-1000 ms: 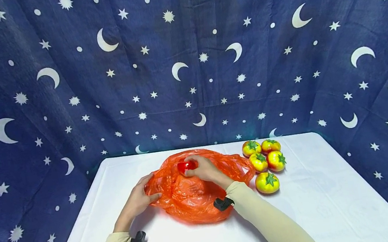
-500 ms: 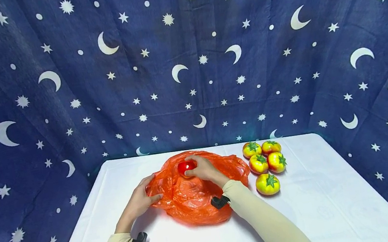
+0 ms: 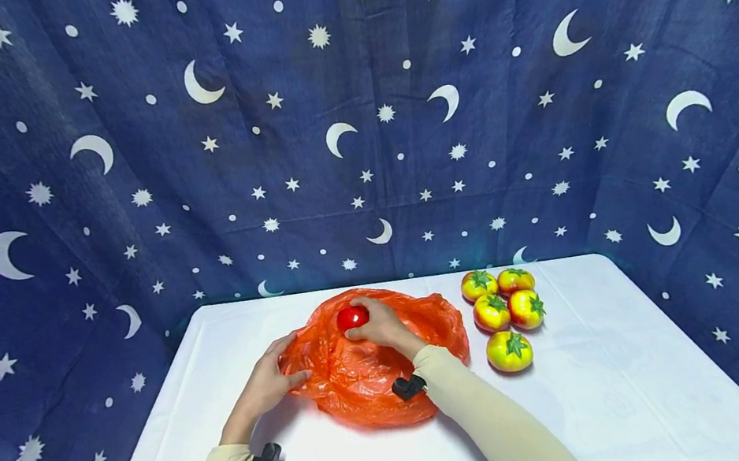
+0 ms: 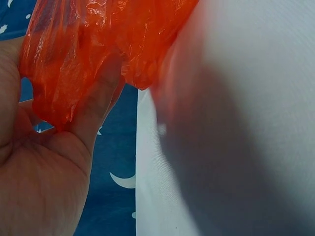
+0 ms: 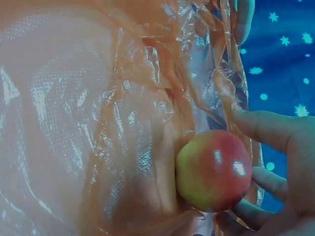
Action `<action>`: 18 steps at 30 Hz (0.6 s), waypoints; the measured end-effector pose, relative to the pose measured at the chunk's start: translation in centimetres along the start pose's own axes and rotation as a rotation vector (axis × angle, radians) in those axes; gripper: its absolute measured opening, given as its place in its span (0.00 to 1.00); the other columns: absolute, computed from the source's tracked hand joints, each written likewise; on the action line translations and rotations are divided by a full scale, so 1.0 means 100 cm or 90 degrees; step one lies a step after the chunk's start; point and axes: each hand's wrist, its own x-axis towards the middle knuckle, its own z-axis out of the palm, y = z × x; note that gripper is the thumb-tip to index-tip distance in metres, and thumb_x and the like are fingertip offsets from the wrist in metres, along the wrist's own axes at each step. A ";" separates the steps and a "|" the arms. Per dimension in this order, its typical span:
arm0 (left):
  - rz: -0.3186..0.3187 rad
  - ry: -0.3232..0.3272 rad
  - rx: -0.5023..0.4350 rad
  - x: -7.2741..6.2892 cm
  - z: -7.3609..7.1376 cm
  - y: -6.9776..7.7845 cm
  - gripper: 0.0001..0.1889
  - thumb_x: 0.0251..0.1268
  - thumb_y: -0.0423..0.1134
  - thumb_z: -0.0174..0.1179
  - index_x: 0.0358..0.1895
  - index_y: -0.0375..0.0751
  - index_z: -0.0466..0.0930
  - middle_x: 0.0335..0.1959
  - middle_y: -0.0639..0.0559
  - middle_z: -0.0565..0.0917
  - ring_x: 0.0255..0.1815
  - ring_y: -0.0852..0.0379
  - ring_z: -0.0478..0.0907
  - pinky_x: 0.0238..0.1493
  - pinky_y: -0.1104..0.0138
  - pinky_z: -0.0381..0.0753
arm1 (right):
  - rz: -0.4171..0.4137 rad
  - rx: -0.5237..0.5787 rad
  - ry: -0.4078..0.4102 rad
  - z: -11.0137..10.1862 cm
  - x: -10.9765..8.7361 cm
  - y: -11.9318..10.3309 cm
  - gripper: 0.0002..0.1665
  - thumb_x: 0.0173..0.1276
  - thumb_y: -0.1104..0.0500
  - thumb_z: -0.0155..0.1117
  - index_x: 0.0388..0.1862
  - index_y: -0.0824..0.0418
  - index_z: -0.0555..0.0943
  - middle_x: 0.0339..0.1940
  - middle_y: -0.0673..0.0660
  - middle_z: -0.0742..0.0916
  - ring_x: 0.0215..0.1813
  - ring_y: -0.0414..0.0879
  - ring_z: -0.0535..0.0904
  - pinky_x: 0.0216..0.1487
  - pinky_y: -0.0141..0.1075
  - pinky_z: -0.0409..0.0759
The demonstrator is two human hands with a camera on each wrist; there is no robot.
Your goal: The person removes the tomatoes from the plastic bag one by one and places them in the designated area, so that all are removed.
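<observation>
A crinkled orange-red plastic bag (image 3: 365, 390) lies on the table. My left hand (image 3: 265, 381) holds its left edge, the film bunched between thumb (image 4: 98, 96) and fingers, which the bag partly hides. Over the middle of the bag, my right hand (image 3: 384, 325) holds a shiny red tomato (image 3: 352, 318) by its right side. The right wrist view shows that tomato (image 5: 214, 169) as red and yellow, with thumb above and fingers below it and the bag's film around. No stem leaves show on it.
Several yellow-and-red tomatoes (image 3: 509, 351) with green leafy tops are grouped to the right of the bag. A white cloth covers the table (image 3: 615, 385). A dark blue curtain (image 3: 399, 138) with moons and stars hangs behind.
My right hand and the tomato have shifted slightly left. The bag's right end has drawn inward, away from the grouped tomatoes. My left hand keeps its place at the bag's edge.
</observation>
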 end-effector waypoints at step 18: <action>0.006 -0.008 0.000 0.003 0.003 -0.003 0.42 0.55 0.35 0.69 0.74 0.38 0.61 0.74 0.38 0.65 0.75 0.36 0.60 0.75 0.40 0.55 | 0.062 0.015 -0.003 0.008 0.003 0.008 0.44 0.54 0.54 0.77 0.69 0.57 0.69 0.65 0.61 0.78 0.63 0.59 0.75 0.63 0.55 0.78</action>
